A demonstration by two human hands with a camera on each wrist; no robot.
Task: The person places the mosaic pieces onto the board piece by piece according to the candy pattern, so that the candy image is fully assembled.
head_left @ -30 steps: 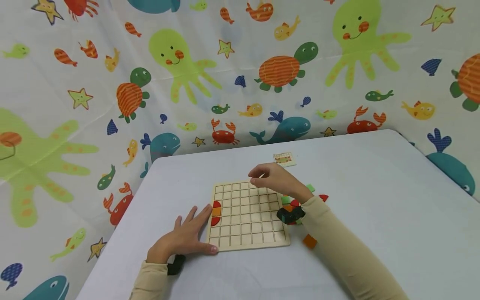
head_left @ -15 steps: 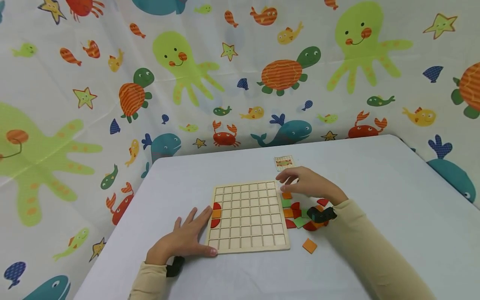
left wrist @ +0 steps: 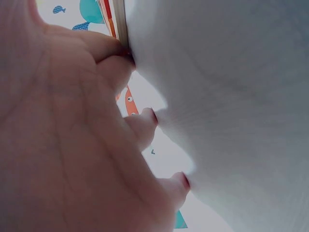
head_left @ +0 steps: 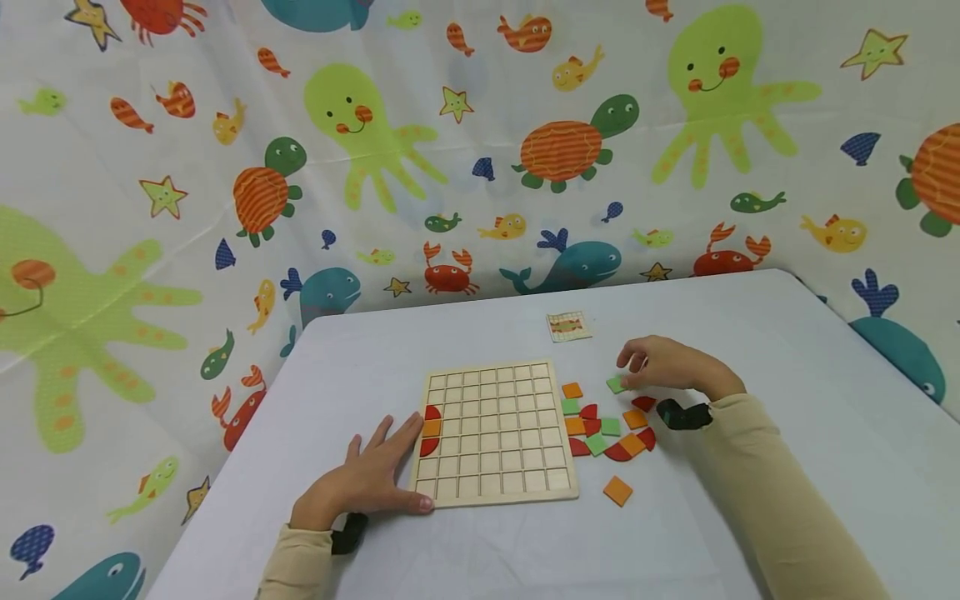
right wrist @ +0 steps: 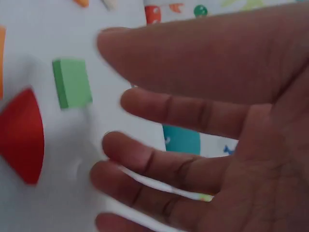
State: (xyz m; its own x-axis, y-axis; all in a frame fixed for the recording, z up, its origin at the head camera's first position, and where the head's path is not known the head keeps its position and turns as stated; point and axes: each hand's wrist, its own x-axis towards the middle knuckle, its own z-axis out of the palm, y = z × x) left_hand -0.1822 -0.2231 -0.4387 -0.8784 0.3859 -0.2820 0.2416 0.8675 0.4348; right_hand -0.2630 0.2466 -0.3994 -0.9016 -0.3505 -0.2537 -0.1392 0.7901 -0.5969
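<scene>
My left hand (head_left: 367, 475) lies with spread fingers at the left edge of a wooden grid board (head_left: 491, 433), its fingertips and thumb touching the edge. In the board's left column, an orange square tile (head_left: 432, 428) sits between two red rounded tiles. My right hand (head_left: 675, 364) hovers right of the board, fingers loosely bent, nothing between them. Its thumb is closest to a green square tile (head_left: 615, 384); the right wrist view shows a gap between that green tile (right wrist: 75, 84) and the fingers. A red rounded tile (right wrist: 24, 137) lies near it there.
Several loose red, orange and green tiles lie between the board and the right arm, among them a green square (head_left: 610, 427). A lone orange square (head_left: 618, 491) lies nearer the front. A small pattern card (head_left: 568, 326) lies behind the board on the white table (head_left: 360, 350).
My right hand has moved rightward from above the board's far edge, past the card, to the loose tiles, uncovering most of them. The left hand stays at the board's edge.
</scene>
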